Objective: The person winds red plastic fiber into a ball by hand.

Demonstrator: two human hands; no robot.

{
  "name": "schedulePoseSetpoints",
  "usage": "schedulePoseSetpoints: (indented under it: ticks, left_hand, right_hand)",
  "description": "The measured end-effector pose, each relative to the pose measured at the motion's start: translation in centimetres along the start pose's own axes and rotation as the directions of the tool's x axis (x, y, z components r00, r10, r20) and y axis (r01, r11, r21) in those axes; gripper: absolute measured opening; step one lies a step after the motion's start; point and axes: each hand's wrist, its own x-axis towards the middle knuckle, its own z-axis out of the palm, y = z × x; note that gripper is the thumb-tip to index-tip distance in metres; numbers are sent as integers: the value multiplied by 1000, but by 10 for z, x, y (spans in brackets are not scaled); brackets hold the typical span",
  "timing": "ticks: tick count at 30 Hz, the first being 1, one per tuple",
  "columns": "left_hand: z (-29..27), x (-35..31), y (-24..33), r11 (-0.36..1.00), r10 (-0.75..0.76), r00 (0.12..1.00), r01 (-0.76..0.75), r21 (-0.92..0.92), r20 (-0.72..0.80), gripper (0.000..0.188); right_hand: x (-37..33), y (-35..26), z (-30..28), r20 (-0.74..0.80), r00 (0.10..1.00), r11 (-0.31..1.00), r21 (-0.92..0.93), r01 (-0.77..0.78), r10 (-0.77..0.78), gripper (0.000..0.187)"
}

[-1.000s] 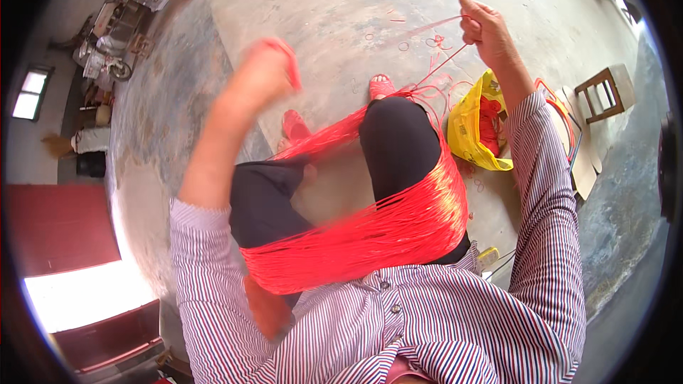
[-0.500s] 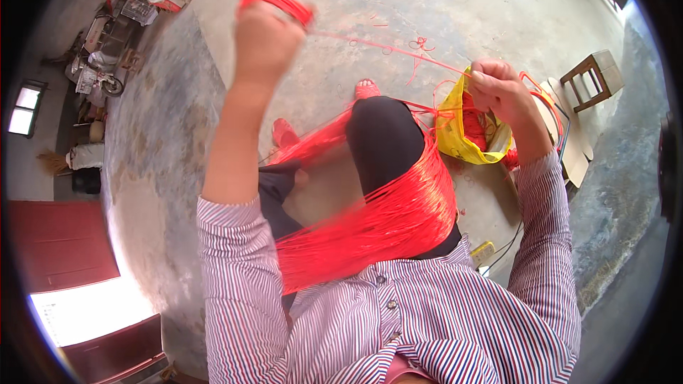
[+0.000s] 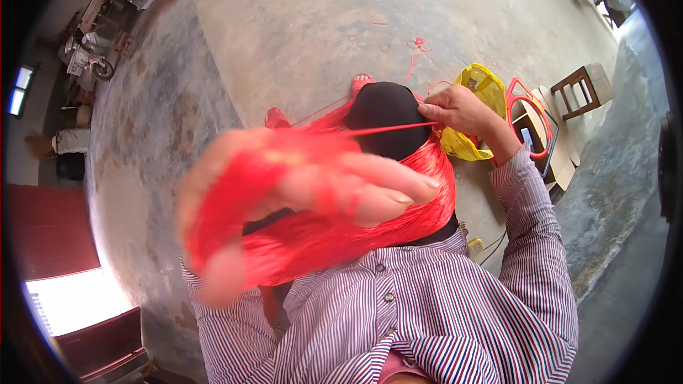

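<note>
My left hand (image 3: 299, 199) is raised very close to the camera, blurred, with red thread (image 3: 228, 206) wound around its fingers. A thick skein of red thread (image 3: 398, 206) lies looped over my knees. My right hand (image 3: 459, 110) rests by my right knee and pinches a single taut red strand (image 3: 384, 129) that runs across to my left hand. My legs are in black trousers, and my feet in red sandals (image 3: 361, 82) show on the concrete floor.
A yellow plastic bag (image 3: 484, 92) lies right of my knee, beside a red wire frame (image 3: 530, 110) and cardboard pieces. A small wooden stool (image 3: 583, 85) stands further right. Loose red thread scraps (image 3: 416, 50) lie on the floor. Clutter sits at top left.
My left hand has swung from far out over the floor back up close to the camera with its thread. My right hand has dropped to the right knee, still holding the strand.
</note>
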Motion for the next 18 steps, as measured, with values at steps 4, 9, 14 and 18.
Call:
schedulePoseSetpoints:
  ticks: [4,9,14,18]
  left_hand:
    - [12,4,-22,987,-131,963,149,-59,235,91]
    - [24,-5,-11,975,218,974,-220,35,66,99]
    - [14,2,5,991,13,994,2,134,-110,103]
    - [-22,17,15,918,272,717,8,397,-642,60]
  right_hand:
    - [-35,138,-13,-151,971,669,-705,-235,183,45]
    - [-23,101,-5,-251,916,947,1,-322,312,30]
    - [4,-57,20,-368,919,944,227,239,-144,29]
    - [-7,-92,41,171,960,805,587,84,-224,33]
